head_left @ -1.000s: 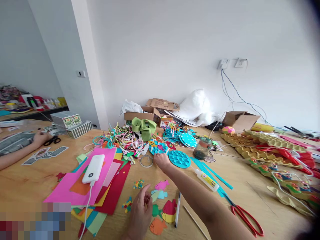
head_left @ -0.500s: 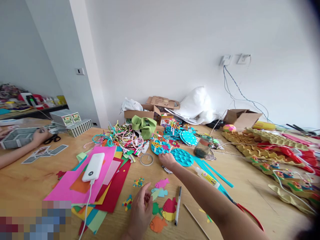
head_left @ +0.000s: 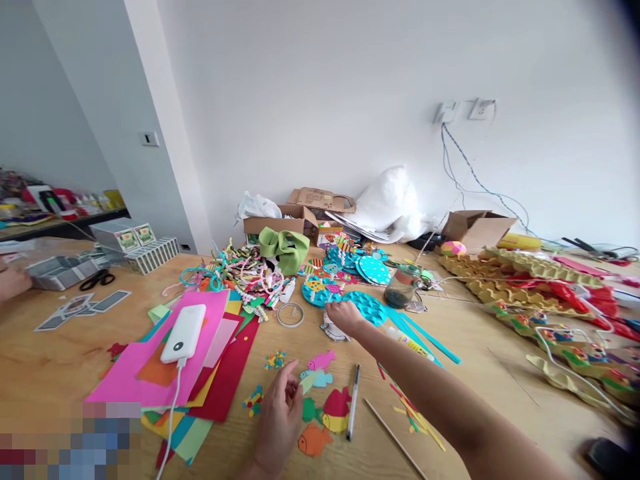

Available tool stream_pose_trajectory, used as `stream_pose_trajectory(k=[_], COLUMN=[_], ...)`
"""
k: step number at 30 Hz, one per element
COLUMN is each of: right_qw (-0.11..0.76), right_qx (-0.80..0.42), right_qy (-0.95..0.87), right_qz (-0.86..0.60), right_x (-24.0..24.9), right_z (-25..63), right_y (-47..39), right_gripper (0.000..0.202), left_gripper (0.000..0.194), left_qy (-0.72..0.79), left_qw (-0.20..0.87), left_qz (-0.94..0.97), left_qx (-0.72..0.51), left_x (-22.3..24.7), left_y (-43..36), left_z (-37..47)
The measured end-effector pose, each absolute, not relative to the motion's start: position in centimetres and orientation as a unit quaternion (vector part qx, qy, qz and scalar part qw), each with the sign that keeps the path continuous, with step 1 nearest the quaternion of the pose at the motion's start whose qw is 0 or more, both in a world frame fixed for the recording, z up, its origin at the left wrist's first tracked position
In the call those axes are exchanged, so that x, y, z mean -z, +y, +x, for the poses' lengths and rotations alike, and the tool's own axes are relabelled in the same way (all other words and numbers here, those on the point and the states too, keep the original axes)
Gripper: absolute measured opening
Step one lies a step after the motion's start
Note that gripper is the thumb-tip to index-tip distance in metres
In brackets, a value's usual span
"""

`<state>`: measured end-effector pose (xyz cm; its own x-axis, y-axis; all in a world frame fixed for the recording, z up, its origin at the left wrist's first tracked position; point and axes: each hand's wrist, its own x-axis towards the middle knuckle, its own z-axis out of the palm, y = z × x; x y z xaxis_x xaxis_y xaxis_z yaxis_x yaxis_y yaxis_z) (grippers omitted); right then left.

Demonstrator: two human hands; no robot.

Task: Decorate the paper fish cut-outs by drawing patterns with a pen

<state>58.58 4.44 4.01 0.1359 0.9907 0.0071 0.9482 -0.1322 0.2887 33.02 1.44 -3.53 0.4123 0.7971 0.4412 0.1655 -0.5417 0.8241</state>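
Note:
My left hand [head_left: 281, 415] is low in the middle, thumb and fingers closed on a light green paper piece [head_left: 307, 383]. Beside it lie paper fish: a pink fish [head_left: 321, 361], a light blue fish [head_left: 323, 379], a red fish [head_left: 337, 401] and an orange fish [head_left: 314, 441]. My right hand [head_left: 344, 316] reaches forward with curled fingers, at the near edge of a blue disc with colourful cut-outs [head_left: 316, 295]. What those fingers hold, if anything, is hidden. Just under them sits a small white patterned item [head_left: 334, 329].
Coloured paper sheets [head_left: 237, 373] and a white power bank [head_left: 184, 332] lie left. A tape roll [head_left: 290, 315], a pen [head_left: 353, 403], a thin stick [head_left: 393, 437] and a glass jar [head_left: 401, 287] stand around. Egg cartons [head_left: 480, 283] line the right. Another person's hand [head_left: 14, 281] is far left.
My right hand stays by the blue disc while its forearm shifts, uncovering paper strips and covering more of the glue bottle. The other person's hand has drawn left off the grey box.

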Motion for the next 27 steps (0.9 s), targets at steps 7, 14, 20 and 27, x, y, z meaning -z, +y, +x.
stream_pose_trajectory(k=[7, 14, 20, 27], right_qw=[0.074, 0.073, 0.077, 0.032], right_qx=[-0.057, 0.086, 0.18, 0.15], right_qy=[0.553, 0.493, 0.451, 0.431], right_qz=[0.828, 0.862, 0.871, 0.889], right_x=[-6.4, -7.7, -5.2, -3.1], right_z=[56.8, 53.3, 51.3, 50.8], right_y=[-0.5, -10.3, -15.2, -16.5], right_gripper=[0.027, 0.026, 0.018, 0.028], left_gripper=[0.034, 0.036, 0.037, 0.042], left_qy=[0.304, 0.292, 0.291, 0.269], left_qw=[0.369, 0.453, 0.49, 0.592], left_qz=[0.749, 0.703, 0.683, 0.629], left_qx=[-0.458, -0.464, -0.457, -0.427], left_x=[3.4, 2.6, 2.3, 1.9], left_y=[1.5, 1.7, 1.7, 1.7], left_z=[33.0, 33.0, 33.0, 33.0])
